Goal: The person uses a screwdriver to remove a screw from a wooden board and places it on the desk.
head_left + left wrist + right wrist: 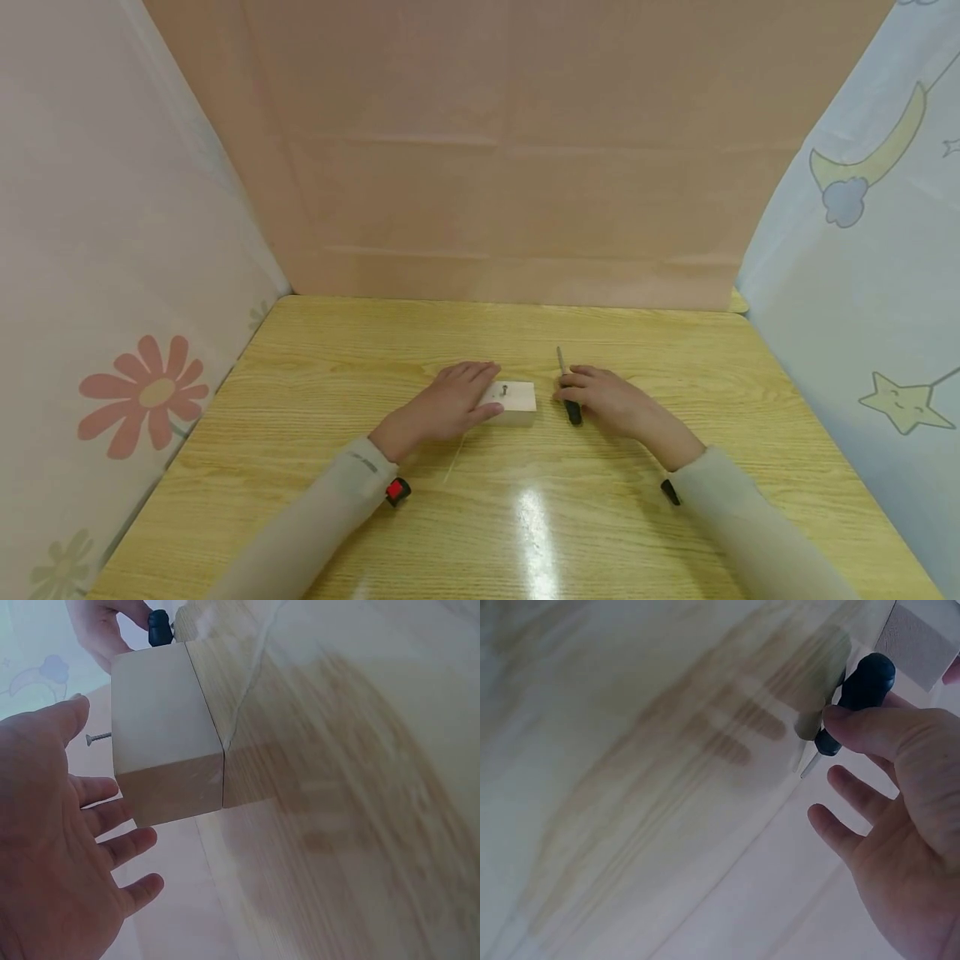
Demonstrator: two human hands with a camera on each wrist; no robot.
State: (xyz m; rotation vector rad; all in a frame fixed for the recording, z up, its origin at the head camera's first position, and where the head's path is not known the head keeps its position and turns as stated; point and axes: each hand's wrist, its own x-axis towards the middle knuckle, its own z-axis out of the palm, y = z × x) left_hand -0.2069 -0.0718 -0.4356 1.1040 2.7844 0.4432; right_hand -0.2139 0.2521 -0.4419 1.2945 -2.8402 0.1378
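A pale wooden block (pixel 517 397) lies on the table, and a screw (pixel 505 389) stands up from its top face. My left hand (pixel 442 404) is at the block's left end, with fingers extended and spread. In the left wrist view, its fingertips come right up to the side of the block (pixel 161 712). To the right of the block is a screwdriver (pixel 573 412) with a dark handle, its metal shaft pointing away from me. My right hand (pixel 611 402) pinches that handle between thumb and fingers, while its other fingers stay loosely extended in the right wrist view.
The wood-grain table (pixel 337 350) runs back to a plain tan sheet (pixel 495 192). Patterned sheets stand along the left and right sides. Small black devices (pixel 398 491) show by both sleeves.
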